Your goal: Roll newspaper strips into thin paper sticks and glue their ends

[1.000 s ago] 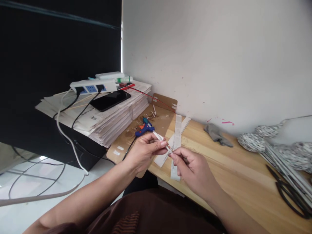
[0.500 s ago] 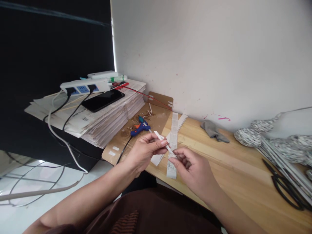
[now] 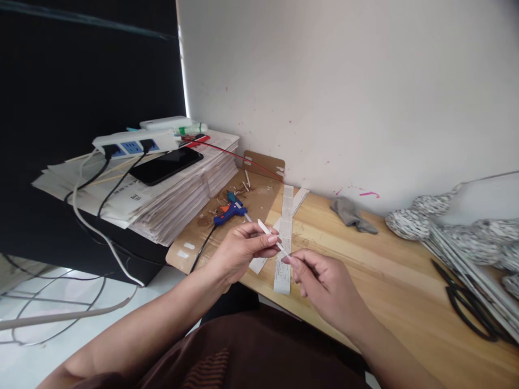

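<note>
A thin, narrow strip of white paper, seemingly rolled or folded, runs slantwise between my two hands above the table's front edge. My left hand pinches its upper part between thumb and fingers. At the lower end, the thumb and forefinger of my right hand are closed on the same paper strip. Beneath lie flat printed paper strips, one crossing over another. A blue glue gun rests on stained brown cardboard just beyond my left hand.
At left, a tall paper stack carries a black phone and a white power strip. A grey cloth lies by the wall. Black scissors, paper rods and woven paper pieces sit at right.
My right thumb and forefinger have closed more tightly on the strip's lower end, and the strip looks narrower. My left hand keeps its hold. The view has shifted slightly.
</note>
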The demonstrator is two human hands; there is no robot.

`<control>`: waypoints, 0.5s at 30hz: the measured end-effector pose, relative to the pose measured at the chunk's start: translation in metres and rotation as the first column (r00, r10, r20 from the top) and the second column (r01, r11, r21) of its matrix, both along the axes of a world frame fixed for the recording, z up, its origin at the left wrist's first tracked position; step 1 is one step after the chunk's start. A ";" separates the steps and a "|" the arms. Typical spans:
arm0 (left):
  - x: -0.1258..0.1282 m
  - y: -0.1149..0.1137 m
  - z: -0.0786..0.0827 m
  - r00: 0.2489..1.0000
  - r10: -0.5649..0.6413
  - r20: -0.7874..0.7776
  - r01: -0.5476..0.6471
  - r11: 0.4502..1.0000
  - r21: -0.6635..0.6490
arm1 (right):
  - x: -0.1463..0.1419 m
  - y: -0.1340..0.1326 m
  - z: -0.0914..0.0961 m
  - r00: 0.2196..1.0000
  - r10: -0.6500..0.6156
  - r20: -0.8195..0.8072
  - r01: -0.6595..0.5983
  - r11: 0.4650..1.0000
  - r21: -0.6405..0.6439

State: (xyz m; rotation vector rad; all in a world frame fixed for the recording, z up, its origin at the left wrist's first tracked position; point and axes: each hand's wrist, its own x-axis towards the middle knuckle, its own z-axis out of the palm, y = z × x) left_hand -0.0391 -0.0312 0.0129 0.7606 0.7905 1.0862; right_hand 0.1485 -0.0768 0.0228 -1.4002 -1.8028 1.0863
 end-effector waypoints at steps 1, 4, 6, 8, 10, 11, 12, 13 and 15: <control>0.000 0.000 0.000 1.000 -0.011 -0.003 0.011 1.000 -0.002 | 0.001 0.001 0.000 0.997 0.003 -0.077 -0.011 0.995 -0.102; 0.001 0.000 -0.003 0.999 -0.042 -0.006 0.042 0.999 -0.022 | 0.004 0.006 -0.004 0.958 -0.005 -0.286 -0.099 0.932 -0.348; 0.003 -0.001 -0.005 0.998 -0.065 0.002 0.065 0.996 -0.056 | 0.006 0.009 -0.008 0.916 -0.031 -0.400 -0.168 0.876 -0.452; 0.005 -0.002 -0.008 0.994 -0.110 0.021 0.112 0.990 -0.088 | 0.008 0.011 -0.013 0.863 -0.081 -0.499 -0.226 0.821 -0.524; 0.005 -0.003 -0.010 0.984 -0.174 0.035 0.177 0.979 -0.097 | 0.010 0.011 -0.017 0.818 -0.131 -0.560 -0.256 0.789 -0.558; 0.005 -0.003 -0.011 0.979 -0.202 0.031 0.204 0.974 -0.096 | 0.010 0.011 -0.018 0.807 -0.148 -0.572 -0.254 0.788 -0.561; 0.004 -0.003 -0.012 0.977 -0.214 0.018 0.215 0.972 -0.094 | 0.011 0.011 -0.018 0.805 -0.155 -0.572 -0.241 0.796 -0.555; 0.003 -0.002 -0.012 0.978 -0.208 0.002 0.207 0.974 -0.089 | 0.011 0.010 -0.019 0.812 -0.155 -0.563 -0.222 0.810 -0.543; 0.001 0.001 -0.012 0.988 -0.150 -0.026 0.148 0.987 -0.061 | 0.011 0.008 -0.018 0.843 -0.136 -0.520 -0.181 0.839 -0.514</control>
